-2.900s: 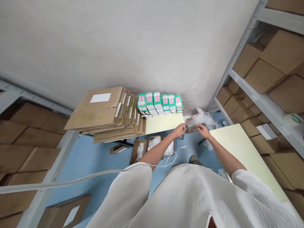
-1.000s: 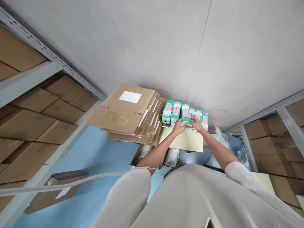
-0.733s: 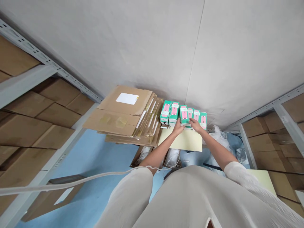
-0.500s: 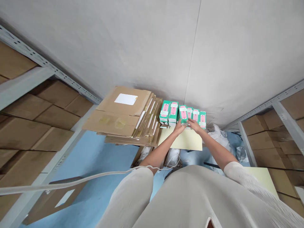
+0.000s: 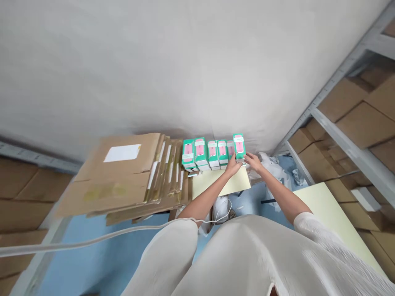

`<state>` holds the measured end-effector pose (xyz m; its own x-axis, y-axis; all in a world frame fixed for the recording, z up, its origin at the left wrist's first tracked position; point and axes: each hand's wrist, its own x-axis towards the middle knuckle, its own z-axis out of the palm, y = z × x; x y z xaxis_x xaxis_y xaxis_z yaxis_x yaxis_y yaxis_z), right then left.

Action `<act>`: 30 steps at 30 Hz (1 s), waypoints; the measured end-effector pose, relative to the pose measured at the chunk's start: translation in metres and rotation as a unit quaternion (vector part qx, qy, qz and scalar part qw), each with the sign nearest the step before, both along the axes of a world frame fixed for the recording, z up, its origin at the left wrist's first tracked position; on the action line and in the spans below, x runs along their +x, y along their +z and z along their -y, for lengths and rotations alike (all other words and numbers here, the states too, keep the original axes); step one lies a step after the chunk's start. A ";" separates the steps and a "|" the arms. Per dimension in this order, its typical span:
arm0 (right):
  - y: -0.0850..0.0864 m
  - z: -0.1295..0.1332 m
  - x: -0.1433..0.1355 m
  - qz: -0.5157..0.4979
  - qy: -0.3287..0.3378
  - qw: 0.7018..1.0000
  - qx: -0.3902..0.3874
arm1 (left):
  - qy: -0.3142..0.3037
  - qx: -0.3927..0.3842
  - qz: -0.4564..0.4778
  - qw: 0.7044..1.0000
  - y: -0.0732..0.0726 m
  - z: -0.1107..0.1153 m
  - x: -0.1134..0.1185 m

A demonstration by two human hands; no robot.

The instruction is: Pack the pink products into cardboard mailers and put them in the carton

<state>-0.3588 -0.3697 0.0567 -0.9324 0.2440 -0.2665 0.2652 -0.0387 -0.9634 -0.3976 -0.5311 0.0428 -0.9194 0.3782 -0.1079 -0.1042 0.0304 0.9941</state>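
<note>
A small green and pink box (image 5: pixel 238 144) is held upright between my two hands at the right end of a row of similar boxes. My left hand (image 5: pixel 233 165) grips its lower left side. The fingers of my right hand (image 5: pixel 253 162) close against its lower right edge. To the left stand several matching green and pink boxes, among them a box (image 5: pixel 200 151) with a pale label strip across its front. They stand along the back of a pale yellow board (image 5: pixel 222 181), near the wall. The undersides of the held box and my fingertips are partly hidden.
Flattened brown cartons (image 5: pixel 123 176) are stacked left of the boxes. A white cable (image 5: pixel 92 239) crosses from the left to below my left arm. Shelving with brown cartons (image 5: pixel 364 123) rises on the right. White plastic bags (image 5: pixel 274 170) lie beyond my right forearm.
My view has turned to the right. Both hands have carried the held box rightward, from in front of the row's middle to its right end.
</note>
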 end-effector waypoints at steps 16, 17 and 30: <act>-0.011 -0.192 0.313 0.014 -0.331 0.943 -0.034 | -0.347 -0.058 -0.023 0.936 -0.013 -0.258 0.221; -0.014 -0.198 0.335 0.016 -0.345 0.938 -0.041 | -0.363 -0.065 -0.022 0.929 -0.018 -0.269 0.238; -0.067 -0.241 0.486 0.097 -0.510 0.846 -0.119 | -0.515 -0.143 0.057 0.844 -0.083 -0.352 0.369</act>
<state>0.1273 -0.1291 -0.0101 -0.2012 0.8140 -0.5448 0.1292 -0.5293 -0.8385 -0.0284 -0.1792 -0.0405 -0.0977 0.9135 -0.3949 0.0297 0.3993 0.9163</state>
